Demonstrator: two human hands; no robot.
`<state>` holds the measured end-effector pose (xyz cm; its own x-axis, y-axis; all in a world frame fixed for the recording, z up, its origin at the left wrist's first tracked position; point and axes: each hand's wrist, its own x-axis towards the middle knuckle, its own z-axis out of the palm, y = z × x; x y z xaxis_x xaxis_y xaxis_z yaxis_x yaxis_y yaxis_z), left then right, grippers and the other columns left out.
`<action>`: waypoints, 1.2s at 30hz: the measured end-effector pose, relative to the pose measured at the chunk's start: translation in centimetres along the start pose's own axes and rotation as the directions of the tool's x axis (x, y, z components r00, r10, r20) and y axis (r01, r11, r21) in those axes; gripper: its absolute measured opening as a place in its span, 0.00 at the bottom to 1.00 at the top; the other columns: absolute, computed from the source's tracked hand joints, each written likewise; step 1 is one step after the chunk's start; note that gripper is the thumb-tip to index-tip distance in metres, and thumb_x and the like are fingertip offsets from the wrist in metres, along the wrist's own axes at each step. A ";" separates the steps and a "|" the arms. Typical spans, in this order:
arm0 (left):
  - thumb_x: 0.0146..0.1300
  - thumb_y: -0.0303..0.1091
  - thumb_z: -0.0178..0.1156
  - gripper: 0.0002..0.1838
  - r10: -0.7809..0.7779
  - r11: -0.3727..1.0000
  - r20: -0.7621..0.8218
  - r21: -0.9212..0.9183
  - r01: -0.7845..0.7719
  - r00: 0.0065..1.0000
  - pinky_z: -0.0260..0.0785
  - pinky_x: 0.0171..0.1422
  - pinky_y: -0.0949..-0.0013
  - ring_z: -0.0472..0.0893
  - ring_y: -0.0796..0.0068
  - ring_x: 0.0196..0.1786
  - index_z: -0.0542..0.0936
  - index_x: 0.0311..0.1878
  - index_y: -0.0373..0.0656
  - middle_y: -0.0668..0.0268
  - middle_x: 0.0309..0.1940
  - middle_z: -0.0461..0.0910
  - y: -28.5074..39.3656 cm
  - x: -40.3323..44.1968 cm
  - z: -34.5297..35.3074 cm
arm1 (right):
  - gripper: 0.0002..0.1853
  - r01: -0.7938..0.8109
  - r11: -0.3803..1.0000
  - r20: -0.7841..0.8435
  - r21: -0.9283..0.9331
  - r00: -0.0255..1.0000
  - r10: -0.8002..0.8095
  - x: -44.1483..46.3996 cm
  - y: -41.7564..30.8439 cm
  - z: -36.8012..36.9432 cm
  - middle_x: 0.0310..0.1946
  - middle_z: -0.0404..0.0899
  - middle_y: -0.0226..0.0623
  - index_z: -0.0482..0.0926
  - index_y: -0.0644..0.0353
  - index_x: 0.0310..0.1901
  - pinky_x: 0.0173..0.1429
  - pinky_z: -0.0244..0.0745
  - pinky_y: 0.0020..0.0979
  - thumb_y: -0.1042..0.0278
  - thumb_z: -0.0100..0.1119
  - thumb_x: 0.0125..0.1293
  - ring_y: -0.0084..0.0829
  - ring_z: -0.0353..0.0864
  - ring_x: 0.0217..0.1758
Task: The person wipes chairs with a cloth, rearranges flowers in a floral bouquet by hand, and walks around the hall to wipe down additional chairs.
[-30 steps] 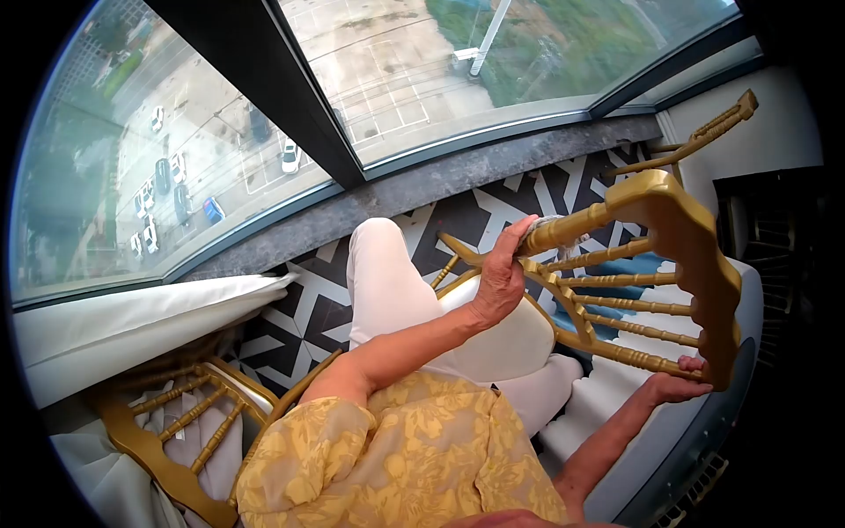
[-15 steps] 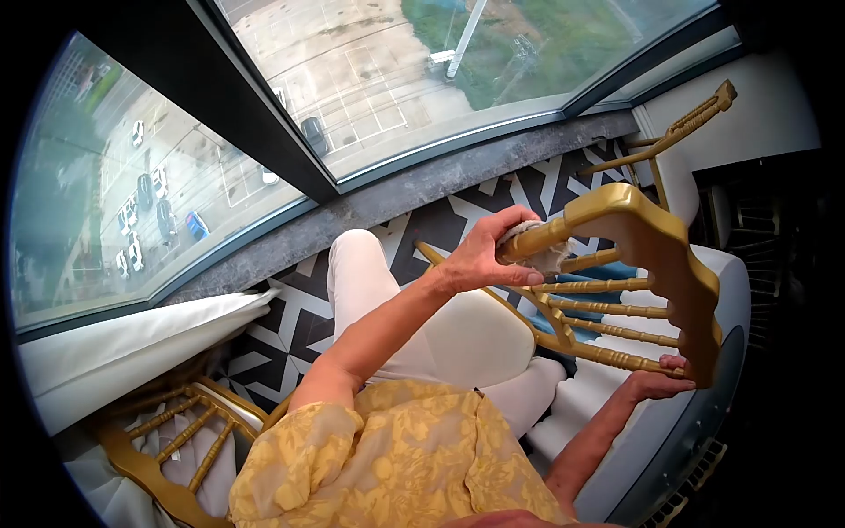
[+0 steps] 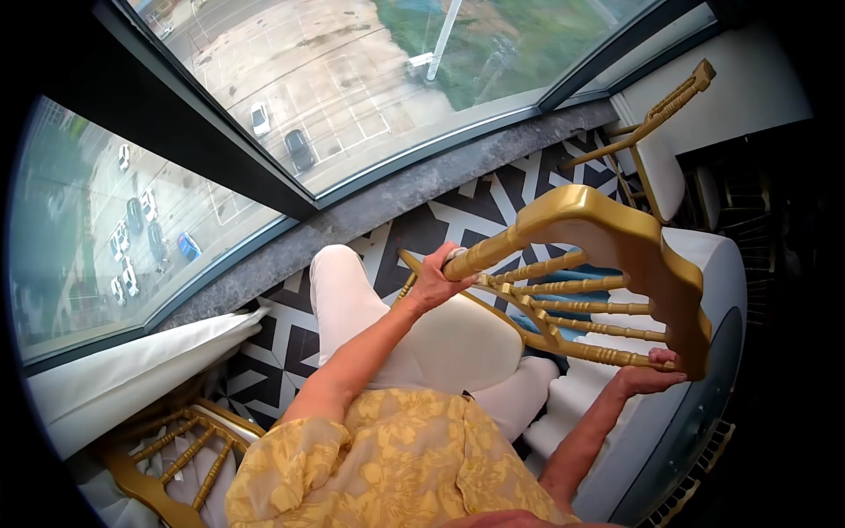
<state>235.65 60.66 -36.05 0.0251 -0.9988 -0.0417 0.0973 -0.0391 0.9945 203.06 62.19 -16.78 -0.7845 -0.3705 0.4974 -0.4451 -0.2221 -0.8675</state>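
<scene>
A gold chair [image 3: 607, 209] with a scalloped top rail and turned spindles stands tilted in front of me, its pale seat [image 3: 471, 339] near my knees. My left hand [image 3: 436, 280] is closed round the chair's left back post. Between that hand and the post a bit of whitish cloth [image 3: 456, 254] shows; the palm hides most of it. On the opposite side, my right hand [image 3: 650, 377] grips the right back post, just under the top rail, with its fingers partly hidden behind the wood.
Another gold chair [image 3: 157, 482] is at the lower left beside a white curtain [image 3: 141, 365]. A further chair [image 3: 656, 145] stands by the far wall. A table with a white cloth [image 3: 704, 255] lies to my right. Large windows [image 3: 343, 97] rise above a grey sill [image 3: 378, 207].
My left hand has slid the cloth down the left post, away from the top rail. The right hand keeps its grip. The view has shifted a little.
</scene>
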 end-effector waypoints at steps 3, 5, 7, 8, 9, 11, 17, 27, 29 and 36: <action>0.54 0.31 0.71 0.17 -0.127 0.992 -0.095 -0.020 0.125 0.987 0.69 0.44 0.74 0.74 0.82 0.38 0.75 0.43 0.41 0.71 0.34 0.77 -0.3 -0.9 0.8 | 0.29 -0.015 1.000 -0.012 0.011 1.000 0.015 -0.2 -0.5 0.4 0.21 0.57 0.28 0.61 0.55 0.26 0.36 0.61 0.27 0.41 0.21 0.77 0.25 0.57 0.26; 0.54 0.32 0.71 0.17 -0.082 0.996 -0.103 0.038 0.086 0.991 0.69 0.46 0.75 0.74 0.83 0.39 0.74 0.44 0.41 0.72 0.35 0.78 0.0 -1.1 1.2 | 0.30 -0.026 0.999 -0.022 0.026 0.999 0.026 -0.1 -0.4 0.1 0.21 0.57 0.28 0.61 0.55 0.26 0.37 0.62 0.27 0.41 0.21 0.77 0.25 0.57 0.26; 0.54 0.32 0.72 0.20 -0.019 0.993 -0.147 -0.121 0.001 0.989 0.70 0.47 0.75 0.75 0.82 0.40 0.74 0.46 0.41 0.71 0.37 0.78 4.5 -0.4 1.7 | 0.30 -0.021 1.000 -0.024 -0.022 0.999 0.021 -0.4 -0.7 0.5 0.21 0.57 0.28 0.61 0.55 0.26 0.37 0.62 0.28 0.41 0.20 0.76 0.25 0.58 0.26; 0.54 0.32 0.72 0.20 -0.021 0.993 -0.146 -0.122 0.003 0.989 0.70 0.47 0.75 0.75 0.82 0.40 0.74 0.46 0.41 0.71 0.37 0.78 7.3 -0.3 1.8 | 0.30 -0.020 1.000 -0.024 -0.024 1.000 0.020 -0.5 -0.8 0.3 0.21 0.57 0.28 0.61 0.55 0.26 0.37 0.62 0.28 0.41 0.20 0.76 0.25 0.58 0.26; 0.54 0.32 0.71 0.22 0.056 0.973 -0.134 -0.215 -0.084 0.989 0.69 0.49 0.74 0.75 0.81 0.42 0.73 0.49 0.40 0.69 0.39 0.77 10.7 -0.1 1.8 | 0.30 -0.019 0.999 -0.016 -0.028 1.000 0.019 -0.5 -0.8 0.4 0.21 0.57 0.28 0.61 0.55 0.26 0.38 0.62 0.28 0.41 0.20 0.76 0.26 0.58 0.26; 0.55 0.32 0.71 0.24 0.132 0.937 -0.129 -0.308 -0.166 0.983 0.69 0.51 0.73 0.75 0.79 0.44 0.72 0.52 0.39 0.67 0.41 0.77 15.9 0.6 1.8 | 0.30 -0.017 0.999 -0.007 -0.033 1.000 0.016 -0.5 -0.8 0.4 0.21 0.57 0.28 0.61 0.55 0.26 0.38 0.62 0.29 0.41 0.20 0.76 0.26 0.58 0.27; 0.69 0.53 0.47 0.27 0.580 0.804 -0.177 -0.031 -0.593 0.795 0.66 0.46 0.64 0.74 0.61 0.40 0.71 0.56 0.36 0.56 0.39 0.75 15.4 2.1 1.5 | 0.30 -0.012 1.000 -0.021 -0.025 1.000 0.012 -0.1 -0.3 0.3 0.22 0.56 0.28 0.61 0.55 0.26 0.39 0.63 0.28 0.41 0.20 0.76 0.25 0.58 0.27; 0.74 0.61 0.22 0.38 0.030 0.997 -0.237 0.078 -0.012 0.971 0.64 0.53 0.63 0.74 0.61 0.42 0.75 0.45 0.37 0.57 0.37 0.75 -6.6 -2.4 0.6 | 0.27 -0.046 0.995 0.020 0.083 0.999 0.045 -0.1 -0.4 0.5 0.22 0.57 0.26 0.61 0.53 0.26 0.31 0.58 0.23 0.43 0.22 0.77 0.21 0.57 0.24; 0.73 0.63 0.20 0.40 -0.048 0.989 -0.246 0.121 0.080 0.968 0.63 0.52 0.64 0.74 0.61 0.41 0.75 0.42 0.37 0.57 0.33 0.73 -9.3 -2.2 0.7 | 0.27 -0.057 0.993 0.026 0.099 0.998 0.055 0.1 -0.4 0.3 0.22 0.57 0.26 0.61 0.52 0.27 0.31 0.58 0.23 0.44 0.22 0.77 0.21 0.56 0.24; 0.72 0.66 0.20 0.42 -0.260 0.953 -0.109 -0.190 0.237 0.959 0.62 0.46 0.64 0.71 0.62 0.36 0.75 0.38 0.37 0.59 0.27 0.72 -2.4 -1.1 0.7 | 0.26 -0.066 0.993 0.020 0.097 0.998 0.064 0.1 0.0 0.1 0.21 0.57 0.26 0.61 0.53 0.27 0.33 0.59 0.24 0.45 0.22 0.77 0.22 0.56 0.24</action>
<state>234.65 61.85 -38.28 0.1075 -0.9448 -0.3094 0.2876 -0.2683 0.9194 203.00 62.09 -16.71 -0.8026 -0.4022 0.4405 -0.3482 -0.2837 -0.8935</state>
